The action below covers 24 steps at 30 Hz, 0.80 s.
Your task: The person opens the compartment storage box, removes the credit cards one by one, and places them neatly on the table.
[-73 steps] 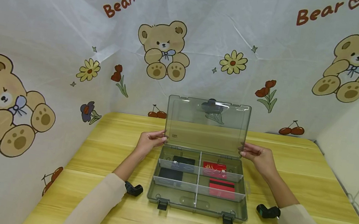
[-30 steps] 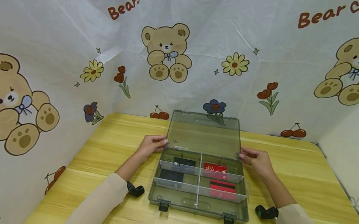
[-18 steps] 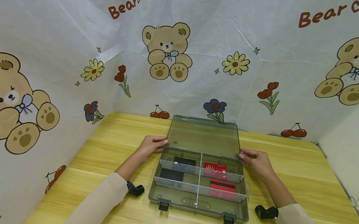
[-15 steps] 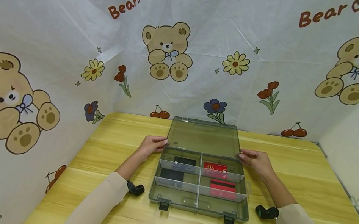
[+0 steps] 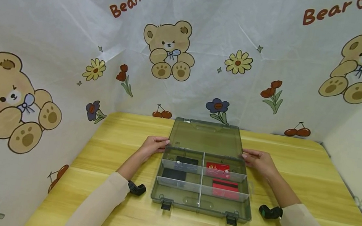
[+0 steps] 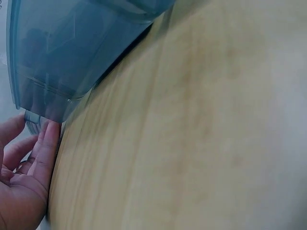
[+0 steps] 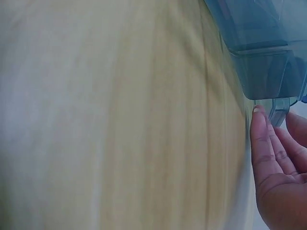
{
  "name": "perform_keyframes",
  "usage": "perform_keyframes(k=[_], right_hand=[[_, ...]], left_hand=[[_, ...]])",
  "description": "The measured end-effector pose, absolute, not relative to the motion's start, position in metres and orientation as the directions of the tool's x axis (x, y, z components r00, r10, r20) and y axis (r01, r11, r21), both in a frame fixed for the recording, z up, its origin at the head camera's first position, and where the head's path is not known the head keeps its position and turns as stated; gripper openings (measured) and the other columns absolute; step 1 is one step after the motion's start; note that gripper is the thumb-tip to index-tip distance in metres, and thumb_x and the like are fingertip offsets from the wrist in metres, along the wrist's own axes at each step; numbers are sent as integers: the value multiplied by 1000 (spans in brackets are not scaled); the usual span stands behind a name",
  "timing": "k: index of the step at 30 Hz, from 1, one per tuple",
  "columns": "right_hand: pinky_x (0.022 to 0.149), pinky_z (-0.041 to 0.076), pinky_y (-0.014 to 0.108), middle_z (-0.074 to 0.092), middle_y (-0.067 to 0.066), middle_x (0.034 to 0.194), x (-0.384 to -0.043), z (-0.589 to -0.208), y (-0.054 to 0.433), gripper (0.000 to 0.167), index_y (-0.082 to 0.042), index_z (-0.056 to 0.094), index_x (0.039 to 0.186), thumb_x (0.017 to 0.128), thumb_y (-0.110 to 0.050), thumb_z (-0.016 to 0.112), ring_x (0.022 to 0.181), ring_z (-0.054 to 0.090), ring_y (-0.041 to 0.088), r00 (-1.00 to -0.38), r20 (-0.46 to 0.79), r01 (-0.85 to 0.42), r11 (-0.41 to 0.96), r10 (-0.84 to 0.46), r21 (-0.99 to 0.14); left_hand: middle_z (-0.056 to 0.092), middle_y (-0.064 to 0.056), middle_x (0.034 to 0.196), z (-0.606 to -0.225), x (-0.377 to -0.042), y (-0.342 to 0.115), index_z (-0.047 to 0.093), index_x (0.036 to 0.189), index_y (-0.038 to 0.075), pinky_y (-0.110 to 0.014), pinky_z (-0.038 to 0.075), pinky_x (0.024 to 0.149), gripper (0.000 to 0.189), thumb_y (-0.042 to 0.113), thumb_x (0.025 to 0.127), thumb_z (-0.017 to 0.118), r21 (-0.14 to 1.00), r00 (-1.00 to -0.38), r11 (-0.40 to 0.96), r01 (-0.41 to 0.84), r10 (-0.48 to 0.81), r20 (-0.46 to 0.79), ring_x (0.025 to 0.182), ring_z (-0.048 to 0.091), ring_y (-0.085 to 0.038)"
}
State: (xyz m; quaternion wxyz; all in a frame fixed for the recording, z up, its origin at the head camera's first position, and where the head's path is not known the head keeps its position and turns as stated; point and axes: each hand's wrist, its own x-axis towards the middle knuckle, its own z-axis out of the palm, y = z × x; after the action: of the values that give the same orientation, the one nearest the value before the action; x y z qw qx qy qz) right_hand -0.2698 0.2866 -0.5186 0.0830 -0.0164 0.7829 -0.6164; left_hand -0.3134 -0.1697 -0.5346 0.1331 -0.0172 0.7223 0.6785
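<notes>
A translucent grey-green storage box (image 5: 174,197) lies open on the table, its lid (image 5: 207,138) folded back and nearly flat behind it. My left hand (image 5: 151,147) pinches the lid's left edge close to the hinge; in the left wrist view the thumb is above that edge and the fingers below. On the opposite side, my right hand (image 5: 261,163) pinches the right edge the same way. Clear dividers split the box into compartments. Two dark cards, one (image 5: 187,161) behind the other (image 5: 174,174), lie left. On the right are a red VIP card (image 5: 216,167) and a black-striped red card (image 5: 225,185).
The wooden table (image 5: 137,222) extends around the box. Two black latches, left (image 5: 166,204) and right (image 5: 231,219), hang at the box's front. Behind the table is a bear-print cloth (image 5: 201,89). A cable (image 5: 361,204) shows by the right wall.
The lid has swung backward and down, from upright to nearly flat. Both hands have stayed at its sides near the hinge. The cards have not moved within the box.
</notes>
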Motion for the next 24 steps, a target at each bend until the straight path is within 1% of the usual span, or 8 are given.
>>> perform_keyframes(k=[2,9,10,13,15,18,21,24], right_hand=[[81,62,26,71,14,121,-270,-517,287,49,14,50,142,103,-13,62,90,68,1,-985,-106,71,244,-135,-967],[81,62,26,74,3,114,-269,-522,286,53,14,50,141,101,-17,65,90,69,2,-986,-113,86,201,-124,-976],[81,62,26,74,4,115,-269,-522,285,53,14,50,141,101,-17,66,90,69,2,-986,-113,87,201,-125,-976],[82,62,27,71,13,122,-267,-520,285,53,13,51,141,101,-18,66,91,69,2,-985,-118,90,210,-124,-973],[82,62,27,68,18,127,-266,-518,285,52,13,51,142,102,-17,65,91,69,2,-986,-121,92,219,-119,-971],[83,62,27,63,24,132,-264,-516,286,52,13,51,142,102,-17,64,91,69,0,-986,-117,87,234,-116,-968],[82,62,27,61,27,134,-263,-514,286,50,12,52,141,102,-16,64,91,69,0,-987,-118,88,240,-112,-967],[83,62,27,59,28,136,-262,-511,285,50,13,51,141,103,-17,63,91,70,1,-986,-112,78,252,-125,-965]], left_hand=[[60,-20,139,-534,-313,-170,63,137,0,-36,59,94,42,18,99,69,976,-963,99,-196,169,-210,119,63,-30],[62,-20,136,-536,-306,-175,59,141,1,-36,60,93,44,17,101,66,982,-965,87,-168,191,-182,112,66,-25],[61,-21,137,-535,-303,-175,58,143,2,-36,60,93,45,16,101,65,984,-965,84,-159,198,-173,112,66,-25],[59,-24,137,-532,-293,-177,50,149,2,-35,59,94,50,18,103,63,989,-964,75,-130,225,-144,113,65,-26],[56,-25,140,-530,-286,-178,45,153,3,-34,58,95,55,21,104,62,991,-962,71,-109,245,-124,117,63,-29],[50,-26,146,-529,-276,-181,38,157,5,-35,58,97,63,30,104,61,995,-953,80,-67,291,-88,127,57,-34],[44,-23,153,-530,-268,-185,34,159,10,-38,56,101,67,36,103,61,996,-938,88,-26,341,-55,138,48,-36],[41,-15,157,-532,-262,-190,35,160,19,-40,52,106,64,35,104,61,997,-921,82,-8,387,-39,144,41,-32]])
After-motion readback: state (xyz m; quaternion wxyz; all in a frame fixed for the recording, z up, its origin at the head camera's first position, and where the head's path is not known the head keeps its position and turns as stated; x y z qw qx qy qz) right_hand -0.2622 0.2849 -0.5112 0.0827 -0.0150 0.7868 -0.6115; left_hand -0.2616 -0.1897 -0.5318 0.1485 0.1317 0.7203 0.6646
